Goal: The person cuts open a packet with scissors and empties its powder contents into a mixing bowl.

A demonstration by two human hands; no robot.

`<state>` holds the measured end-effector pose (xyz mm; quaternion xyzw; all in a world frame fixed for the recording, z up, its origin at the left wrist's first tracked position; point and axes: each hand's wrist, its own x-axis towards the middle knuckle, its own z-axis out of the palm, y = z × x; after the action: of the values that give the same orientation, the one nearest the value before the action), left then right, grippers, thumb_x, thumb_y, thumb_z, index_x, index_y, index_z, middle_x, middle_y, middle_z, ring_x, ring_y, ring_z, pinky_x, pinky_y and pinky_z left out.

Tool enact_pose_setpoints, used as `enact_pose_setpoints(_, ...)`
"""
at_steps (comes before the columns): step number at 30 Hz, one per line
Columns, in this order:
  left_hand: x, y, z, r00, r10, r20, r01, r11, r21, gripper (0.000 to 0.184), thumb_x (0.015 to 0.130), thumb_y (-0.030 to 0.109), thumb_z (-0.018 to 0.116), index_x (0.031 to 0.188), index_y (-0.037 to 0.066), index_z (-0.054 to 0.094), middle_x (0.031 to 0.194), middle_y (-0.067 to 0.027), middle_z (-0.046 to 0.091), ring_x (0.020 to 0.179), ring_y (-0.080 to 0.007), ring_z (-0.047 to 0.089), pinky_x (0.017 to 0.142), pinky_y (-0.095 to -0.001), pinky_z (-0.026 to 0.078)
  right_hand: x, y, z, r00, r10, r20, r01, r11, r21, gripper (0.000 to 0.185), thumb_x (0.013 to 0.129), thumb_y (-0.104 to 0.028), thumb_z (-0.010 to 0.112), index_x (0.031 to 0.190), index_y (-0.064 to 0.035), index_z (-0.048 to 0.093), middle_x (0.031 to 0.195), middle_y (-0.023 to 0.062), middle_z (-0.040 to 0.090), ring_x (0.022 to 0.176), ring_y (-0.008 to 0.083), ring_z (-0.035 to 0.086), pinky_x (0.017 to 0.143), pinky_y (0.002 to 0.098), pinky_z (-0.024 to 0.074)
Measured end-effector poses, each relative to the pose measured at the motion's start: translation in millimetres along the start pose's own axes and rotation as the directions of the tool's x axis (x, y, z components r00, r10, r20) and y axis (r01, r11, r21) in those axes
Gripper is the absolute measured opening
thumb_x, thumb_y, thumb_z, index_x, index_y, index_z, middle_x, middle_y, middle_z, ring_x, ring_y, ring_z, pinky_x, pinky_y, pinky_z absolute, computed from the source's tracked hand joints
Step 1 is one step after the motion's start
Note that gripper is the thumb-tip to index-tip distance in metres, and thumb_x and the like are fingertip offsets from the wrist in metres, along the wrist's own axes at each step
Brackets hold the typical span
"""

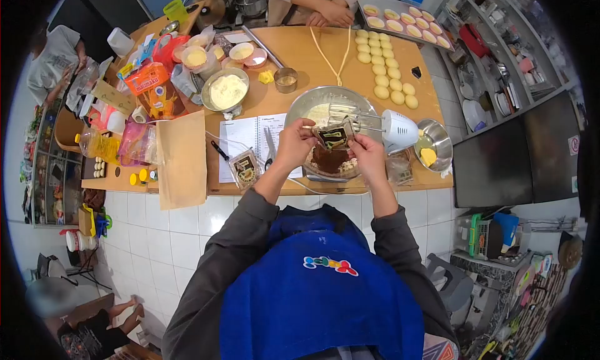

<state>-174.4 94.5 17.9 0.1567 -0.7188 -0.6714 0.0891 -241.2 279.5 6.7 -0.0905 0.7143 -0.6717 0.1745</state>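
Note:
My left hand (295,145) grips the left edge of a small dark packet (333,135). On the packet's right side, the fingers of my right hand (369,157) are closed on it. Both hands hold the packet over a large metal bowl (299,105) with pale mixture and brown powder (329,160) in it. Behind the packet, the beaters of a white hand mixer (399,130) reach over the bowl. Left of the bowl, another packet (244,169) lies by an open notebook (240,135) with scissors (269,145) on it.
A metal bowl with something yellow (434,145) stands at the right. Dough balls (387,66) lie in rows beyond. A flour bowl (227,91), metal ring (285,80) and brown paper (181,160) are left. A co-worker's hands (331,13) rest at the far edge.

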Motion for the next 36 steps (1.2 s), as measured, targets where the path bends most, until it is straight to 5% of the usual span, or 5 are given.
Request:
enact_pose_setpoints(5, 1.4, -2.3, -0.1, 0.997, -0.015, -0.071, 0.020, 0.998, 0.057, 0.032, 0.074, -0.007, 0.061, 0.104, -0.003, 0.052, 0.084, -0.0123, 0.066, 0.079, -0.0150, 0.062, 0.069, -0.0246, 0.050, 1.4, -2.7, -0.9, 0.998, 0.008, 0.059, -0.009, 1.000, 0.019, 0.021, 0.082, -0.004, 0.060, 0.102, 0.0030, 0.061, 0.078, 0.0029, 0.062, 0.063, 0.0078, 0.055, 0.056, 0.0218, 0.0458)
enact_pose_setpoints(8, 3.1, -4.1, -0.4, 0.997, -0.037, -0.066, 0.035, 0.999, -0.021, 0.032, 0.074, -0.008, 0.061, 0.103, -0.003, 0.051, 0.084, -0.0116, 0.065, 0.077, -0.0146, 0.062, 0.068, -0.0244, 0.050, 7.1, 2.6, -3.3, 0.994, -0.090, 0.057, 0.094, 0.992, -0.081, 0.026, 0.081, 0.000, 0.059, 0.107, 0.0029, 0.059, 0.083, 0.0034, 0.063, 0.064, 0.0086, 0.054, 0.058, 0.0219, 0.0444)
enact_pose_setpoints(17, 12.2, -26.4, -7.3, 0.996, -0.080, -0.038, 0.056, 0.903, -0.426, 0.037, 0.072, -0.009, 0.062, 0.105, -0.003, 0.048, 0.082, -0.0083, 0.063, 0.077, -0.0140, 0.061, 0.068, -0.0242, 0.050, 8.1, -20.7, -1.0, 0.994, -0.009, 0.108, 0.032, 0.975, -0.218, 0.014, 0.082, 0.000, 0.057, 0.096, 0.0021, 0.056, 0.078, 0.0033, 0.060, 0.062, 0.0087, 0.055, 0.056, 0.0215, 0.0439)
enact_pose_setpoints(26, 9.6, -10.5, -2.6, 0.986, -0.034, -0.163, 0.012, 0.991, -0.135, 0.066, 0.068, -0.011, 0.064, 0.126, -0.004, 0.033, 0.083, -0.0109, 0.062, 0.077, -0.0157, 0.062, 0.068, -0.0237, 0.050, 17.1, -20.0, 16.4, 0.990, -0.088, 0.113, 0.103, 0.985, -0.136, 0.012, 0.085, -0.001, 0.052, 0.097, 0.0004, 0.053, 0.078, 0.0067, 0.060, 0.063, 0.0127, 0.060, 0.055, 0.0250, 0.0467)
enact_pose_setpoints(36, 20.6, -27.8, -0.9, 0.956, 0.101, -0.276, -0.108, 0.994, -0.011, 0.069, 0.068, -0.007, 0.067, 0.128, -0.003, 0.033, 0.078, -0.0102, 0.064, 0.071, -0.0150, 0.065, 0.065, -0.0250, 0.051, 24.3, -10.2, 17.8, 0.970, -0.220, 0.107, 0.244, 0.905, -0.350, 0.019, 0.082, 0.001, 0.052, 0.100, 0.0033, 0.058, 0.081, 0.0159, 0.066, 0.070, 0.0196, 0.066, 0.064, 0.0304, 0.0503)
